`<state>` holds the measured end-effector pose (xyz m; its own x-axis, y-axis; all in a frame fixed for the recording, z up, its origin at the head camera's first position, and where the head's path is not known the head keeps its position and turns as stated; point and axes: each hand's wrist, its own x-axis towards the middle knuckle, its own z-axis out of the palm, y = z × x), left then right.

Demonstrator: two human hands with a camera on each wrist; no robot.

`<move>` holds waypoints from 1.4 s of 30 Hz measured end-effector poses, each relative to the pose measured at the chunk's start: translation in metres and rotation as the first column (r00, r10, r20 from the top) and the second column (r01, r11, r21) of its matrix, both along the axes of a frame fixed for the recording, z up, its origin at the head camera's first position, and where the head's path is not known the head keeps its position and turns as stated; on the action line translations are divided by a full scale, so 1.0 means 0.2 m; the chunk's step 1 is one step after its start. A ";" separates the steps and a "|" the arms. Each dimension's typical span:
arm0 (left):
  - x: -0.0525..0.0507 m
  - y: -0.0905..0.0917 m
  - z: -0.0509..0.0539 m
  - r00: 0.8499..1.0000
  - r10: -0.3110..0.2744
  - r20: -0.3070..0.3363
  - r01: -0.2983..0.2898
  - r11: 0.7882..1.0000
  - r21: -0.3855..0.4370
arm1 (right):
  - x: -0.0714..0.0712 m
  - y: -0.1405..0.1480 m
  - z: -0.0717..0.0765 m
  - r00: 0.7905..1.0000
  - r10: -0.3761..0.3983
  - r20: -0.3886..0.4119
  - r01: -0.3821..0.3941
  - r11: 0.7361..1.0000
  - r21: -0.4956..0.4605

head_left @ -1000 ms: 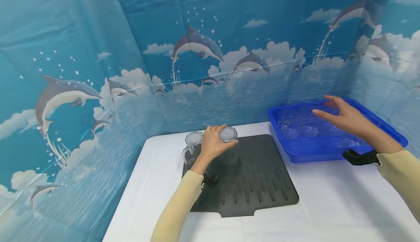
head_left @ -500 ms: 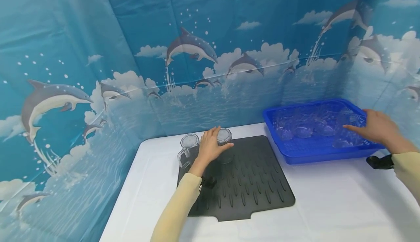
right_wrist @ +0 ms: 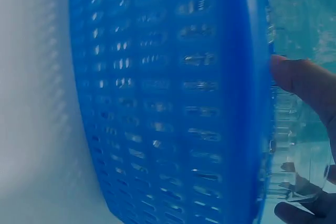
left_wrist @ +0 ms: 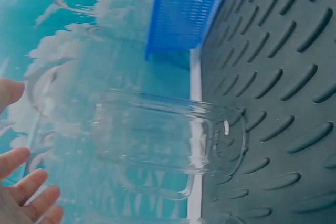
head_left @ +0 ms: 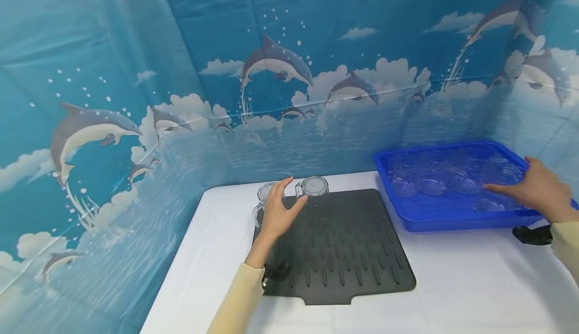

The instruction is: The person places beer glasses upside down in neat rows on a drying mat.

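Observation:
On the dark ribbed mat (head_left: pixel 344 253), two clear glass mugs stand upside down near the back edge. My left hand (head_left: pixel 277 217) is beside the right-hand mug (head_left: pixel 316 205), partly covering the left-hand mug (head_left: pixel 267 189). In the left wrist view, its spread fingers (left_wrist: pixel 31 190) are apart from the glass mug (left_wrist: pixel 149 135). At the right side of the blue basket (head_left: pixel 470 224), my right hand (head_left: pixel 545 188) has its thumb and fingers round a glass mug (right_wrist: pixel 296 140) behind the basket wall. Its handle is not visible.
Several more clear glass mugs (head_left: pixel 431 183) lie in the basket, their outlines blurred together. A white-covered table (head_left: pixel 443 288) carries the mat and basket. A dolphin-print curtain (head_left: pixel 271 87) hangs behind and along both sides.
My left hand has let go of the right-hand mug and drawn back left, showing its handle. My right hand has moved right and down from above the basket to a mug at its right side.

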<state>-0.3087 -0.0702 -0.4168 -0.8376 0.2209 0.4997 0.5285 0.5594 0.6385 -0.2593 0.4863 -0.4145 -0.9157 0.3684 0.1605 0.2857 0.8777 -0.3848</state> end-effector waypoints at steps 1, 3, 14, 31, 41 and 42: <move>0.02 -0.01 0.01 1.000 -0.006 0.013 0.005 1.000 0.026 | 0.01 0.00 0.01 1.000 -0.010 -0.015 0.010 1.000 -0.013; 0.04 -0.04 0.02 1.000 -0.012 0.020 0.010 0.998 0.064 | 0.02 0.00 0.03 0.999 -0.022 -0.041 0.021 0.999 -0.042; 0.09 -0.14 0.07 0.999 -0.033 -0.028 0.037 0.984 0.174 | 0.05 -0.23 0.48 0.982 -0.011 -0.190 -0.001 0.998 -0.062; 0.15 -0.13 0.04 0.999 -0.044 0.009 0.041 0.981 0.192 | 0.01 -1.10 0.86 0.839 0.411 -0.356 -0.462 0.884 -0.068; 0.18 -0.13 0.03 0.997 -0.076 0.014 0.071 0.976 0.205 | 0.02 -1.37 0.90 0.767 0.533 -0.356 -0.589 0.806 -0.061; 0.18 -0.11 0.03 0.995 -0.094 0.016 0.088 0.971 0.220 | 0.02 -1.38 0.89 0.766 0.533 -0.359 -0.590 0.805 -0.064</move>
<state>-0.2732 -0.0919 -0.4099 -0.8326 0.1847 0.5222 0.5520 0.3546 0.7547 -0.2555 0.2111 -0.2359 -0.8781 -0.1497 0.4545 -0.3967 0.7587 -0.5167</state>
